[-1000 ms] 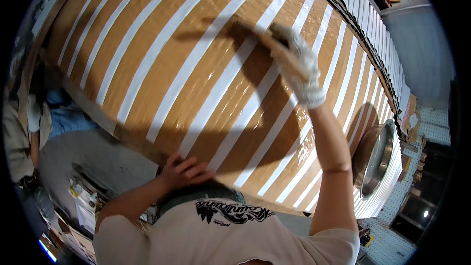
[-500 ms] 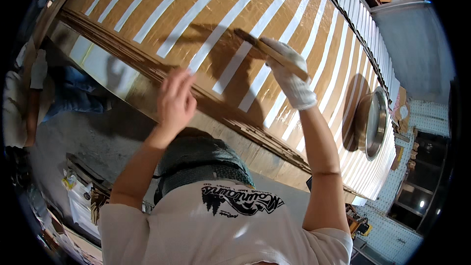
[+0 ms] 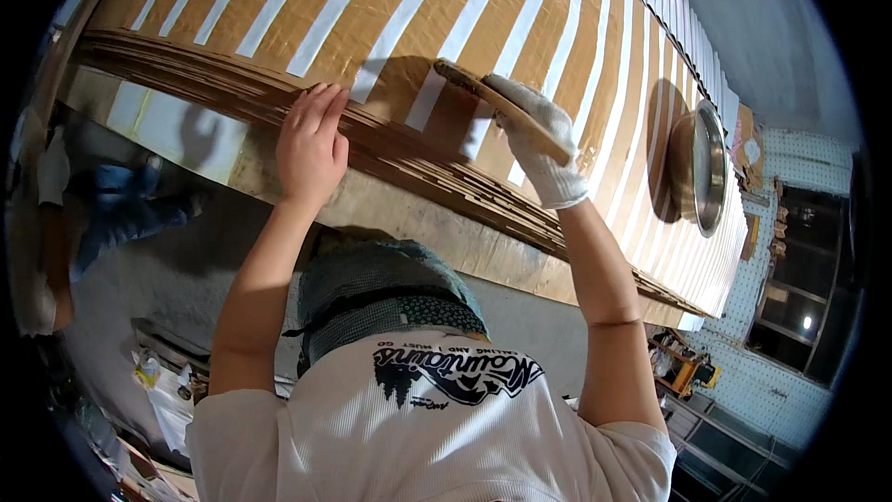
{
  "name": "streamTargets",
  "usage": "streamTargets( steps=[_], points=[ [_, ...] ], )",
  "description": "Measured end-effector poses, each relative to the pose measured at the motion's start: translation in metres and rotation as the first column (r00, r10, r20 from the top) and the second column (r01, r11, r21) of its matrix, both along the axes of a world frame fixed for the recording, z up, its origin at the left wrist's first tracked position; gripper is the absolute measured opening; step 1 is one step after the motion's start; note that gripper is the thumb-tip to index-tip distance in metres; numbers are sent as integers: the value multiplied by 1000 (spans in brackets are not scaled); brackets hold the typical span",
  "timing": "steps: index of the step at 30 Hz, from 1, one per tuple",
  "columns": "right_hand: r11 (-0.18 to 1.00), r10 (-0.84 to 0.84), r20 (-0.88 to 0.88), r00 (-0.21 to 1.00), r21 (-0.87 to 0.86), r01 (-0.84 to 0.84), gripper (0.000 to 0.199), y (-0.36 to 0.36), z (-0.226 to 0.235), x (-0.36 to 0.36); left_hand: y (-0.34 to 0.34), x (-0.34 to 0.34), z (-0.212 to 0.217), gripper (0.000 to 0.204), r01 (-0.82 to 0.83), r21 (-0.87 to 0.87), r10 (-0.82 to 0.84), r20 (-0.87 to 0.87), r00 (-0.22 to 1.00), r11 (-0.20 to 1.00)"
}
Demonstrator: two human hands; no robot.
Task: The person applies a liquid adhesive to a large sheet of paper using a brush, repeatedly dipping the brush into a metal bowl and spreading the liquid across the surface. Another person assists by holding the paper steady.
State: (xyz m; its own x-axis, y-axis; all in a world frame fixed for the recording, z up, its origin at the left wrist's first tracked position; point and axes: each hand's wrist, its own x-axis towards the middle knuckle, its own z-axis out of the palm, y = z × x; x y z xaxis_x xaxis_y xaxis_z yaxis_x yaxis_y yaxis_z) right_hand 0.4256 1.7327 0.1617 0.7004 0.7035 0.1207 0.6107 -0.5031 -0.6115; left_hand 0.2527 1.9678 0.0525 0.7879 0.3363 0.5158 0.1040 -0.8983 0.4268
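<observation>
One brush, one metal bowl, one stack of striped brown sheets. Your gloved right hand is clenched around the brush handle, bristle end on the top sheet. Your bare left hand lies flat, fingers released, on the stack's front edge. The bowl sits on the sheets, well right of the brush.

Open striped surface above our hands, a bowl crowding the right

We see bare brown-and-white striped sheet free above our bare left hand; the round metal bowl blocks the way right of our gloved right hand.
</observation>
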Motion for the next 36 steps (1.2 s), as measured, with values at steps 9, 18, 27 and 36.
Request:
streamTargets(
  steps=[9, 18, 27, 36],
  points=[
    [999, 11, -200, 980, 41, -2, 34, -45, -26, -11, -12, 17, 2, 39, -103, 166, 125, -126, 984, 981],
    [972, 44, 167, 985, -234, -4, 34, -99, -37, -24, -20, 29, 23, 53, -91, 344, 217, -350, 911, 935],
    [989, -101, 219, 970, -83, 122, 37, -159, -51, -19, -28, 40, 41, 63, -45, 402, 242, -455, 857, 915],
    [976, -162, 4, 987, -147, 161, 32, -147, 7, -9, -28, 48, 69, 63, -1, 423, 262, -559, 787, 906]
  ],
)
